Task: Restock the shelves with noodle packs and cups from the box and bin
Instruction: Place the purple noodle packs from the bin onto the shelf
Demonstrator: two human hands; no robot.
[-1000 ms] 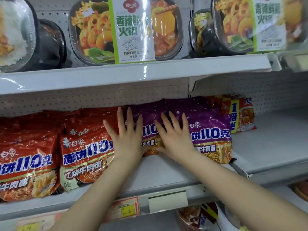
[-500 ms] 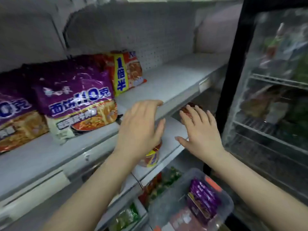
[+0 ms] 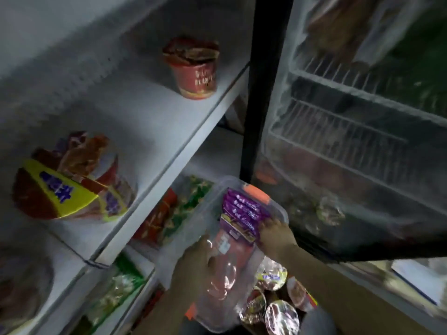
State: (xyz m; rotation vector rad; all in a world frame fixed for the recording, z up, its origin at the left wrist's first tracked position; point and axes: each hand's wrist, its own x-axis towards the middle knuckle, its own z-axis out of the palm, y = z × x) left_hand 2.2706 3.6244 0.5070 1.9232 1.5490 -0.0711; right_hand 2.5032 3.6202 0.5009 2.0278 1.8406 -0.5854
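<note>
A clear plastic bin (image 3: 278, 204) with orange clips stands low at the bottom centre. Inside lie purple noodle packs (image 3: 244, 213) and a red noodle pack (image 3: 227, 269). My left hand (image 3: 196, 262) rests on the red pack's left side, fingers spread over it. My right hand (image 3: 275, 233) touches the right edge of the purple packs by the bin's rim. Whether either hand grips a pack is unclear in the blur. Beside the bin, noodle cups (image 3: 271, 303) with foil lids sit in a box. A red noodle cup (image 3: 196, 71) stands alone on the white shelf (image 3: 150, 131).
A yellow-lidded noodle bowl (image 3: 70, 187) lies at the shelf's left. Green and red packs (image 3: 174, 213) fill the shelf below. A black-framed glass cooler door (image 3: 350, 131) with wire racks stands right of the shelves, close to the bin.
The view has swung down and right, from the purple packs on the upper shelf to the bin. Both hands have dropped from the shelf edge onto the packs in the bin.
</note>
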